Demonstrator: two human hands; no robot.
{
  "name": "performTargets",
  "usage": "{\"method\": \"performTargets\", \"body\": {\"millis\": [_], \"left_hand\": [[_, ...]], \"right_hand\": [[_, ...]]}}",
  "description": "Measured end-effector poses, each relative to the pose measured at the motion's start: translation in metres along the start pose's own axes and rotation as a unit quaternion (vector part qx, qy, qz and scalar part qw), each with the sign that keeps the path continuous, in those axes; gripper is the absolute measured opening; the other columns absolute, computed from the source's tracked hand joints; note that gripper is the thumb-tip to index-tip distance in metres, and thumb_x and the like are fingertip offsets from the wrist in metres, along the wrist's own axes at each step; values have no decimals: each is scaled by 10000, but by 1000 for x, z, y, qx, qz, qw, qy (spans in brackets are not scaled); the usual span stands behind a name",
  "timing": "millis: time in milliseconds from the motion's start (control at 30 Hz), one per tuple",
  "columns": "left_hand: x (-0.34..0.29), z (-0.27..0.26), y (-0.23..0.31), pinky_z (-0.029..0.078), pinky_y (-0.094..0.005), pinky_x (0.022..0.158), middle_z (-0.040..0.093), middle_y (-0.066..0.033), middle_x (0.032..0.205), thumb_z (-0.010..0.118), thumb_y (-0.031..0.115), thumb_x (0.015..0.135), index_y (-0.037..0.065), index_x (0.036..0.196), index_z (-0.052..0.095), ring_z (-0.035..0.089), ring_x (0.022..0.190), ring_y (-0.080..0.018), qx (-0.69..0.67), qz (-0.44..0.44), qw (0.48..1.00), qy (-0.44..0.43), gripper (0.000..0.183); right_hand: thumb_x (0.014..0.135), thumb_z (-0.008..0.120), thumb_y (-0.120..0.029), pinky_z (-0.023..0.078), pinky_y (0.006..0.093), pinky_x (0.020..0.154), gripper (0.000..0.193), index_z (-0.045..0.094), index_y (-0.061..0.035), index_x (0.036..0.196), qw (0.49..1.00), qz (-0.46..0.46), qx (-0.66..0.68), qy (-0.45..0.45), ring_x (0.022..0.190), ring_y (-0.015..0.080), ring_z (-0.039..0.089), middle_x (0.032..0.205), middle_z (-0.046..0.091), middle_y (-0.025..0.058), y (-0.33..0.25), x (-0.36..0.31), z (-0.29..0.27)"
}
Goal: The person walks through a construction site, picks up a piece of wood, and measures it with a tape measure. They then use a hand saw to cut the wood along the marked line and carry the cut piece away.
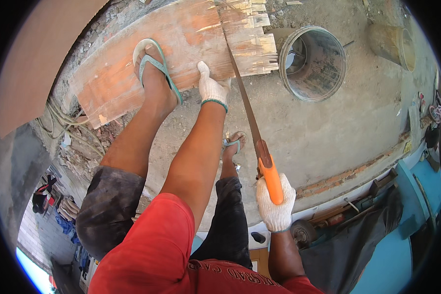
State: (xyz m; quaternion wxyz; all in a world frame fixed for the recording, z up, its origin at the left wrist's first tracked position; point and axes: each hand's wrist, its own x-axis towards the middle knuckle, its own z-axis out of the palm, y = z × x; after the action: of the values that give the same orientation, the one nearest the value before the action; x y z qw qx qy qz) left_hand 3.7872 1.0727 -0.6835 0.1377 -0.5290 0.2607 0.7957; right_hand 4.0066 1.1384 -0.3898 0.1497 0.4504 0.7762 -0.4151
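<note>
A handsaw (248, 108) with a long narrow blade and an orange handle slants up across the view. My right hand (277, 208), in a white knit glove, is closed round that handle. The far part of the blade lies over a worn plywood board (181, 34), near its ragged, splintered right end. On the board's near edge rests my gloved left hand (213, 89), thumb on top and the other fingers out of sight below, gripping the wood just left of the blade. My left foot (154, 68), in a green flip-flop, stands on the board.
Right of the board stands an open, dirty bucket (313, 63); another bucket (389, 46) lies tipped farther right. A brown sheet (39, 63) fills the upper left. Rubble and a coiled hose (66, 117) lie on the left. My other foot (236, 142) is on the concrete.
</note>
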Motion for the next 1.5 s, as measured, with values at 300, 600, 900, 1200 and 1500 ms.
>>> {"method": "performTargets", "body": {"millis": [300,600,900,1200,1500], "left_hand": [[10,-5,-17,566,-366,983,703,-40,1331,850,523,958,130,1410,634,667,1193,-231,45,-13,999,-21,637],[13,-23,-5,575,-346,925,713,-33,1315,878,545,923,160,1380,660,668,1180,-208,47,7,994,-96,636],[12,-17,3,583,-366,985,712,-27,1360,863,550,934,186,1451,629,683,1217,-241,54,56,996,-41,674],[9,-28,-15,564,-410,1065,714,-82,1387,814,476,1005,72,1469,611,676,1233,-236,139,48,985,-88,647],[-105,-126,-100,492,-456,1149,754,-205,1362,729,522,996,72,1427,701,675,1343,-381,712,112,693,-12,624]], "right_hand": [[980,798,-245,566,401,676,260,660,-26,960,984,-1,179,-23,687,376,713,778,711,205,-3,102,43],[942,837,-210,575,384,663,234,667,-53,974,999,2,10,-44,668,281,733,783,721,134,14,3,-9],[917,861,-203,598,391,678,270,691,-29,1035,997,-16,76,17,711,327,765,797,735,162,3,-25,-23],[966,798,-136,585,372,726,169,697,-21,1036,989,22,123,75,751,254,756,820,749,163,34,70,50],[911,821,-148,604,379,719,192,723,-32,1029,990,79,55,104,710,309,771,797,752,169,151,-126,-51]]}}
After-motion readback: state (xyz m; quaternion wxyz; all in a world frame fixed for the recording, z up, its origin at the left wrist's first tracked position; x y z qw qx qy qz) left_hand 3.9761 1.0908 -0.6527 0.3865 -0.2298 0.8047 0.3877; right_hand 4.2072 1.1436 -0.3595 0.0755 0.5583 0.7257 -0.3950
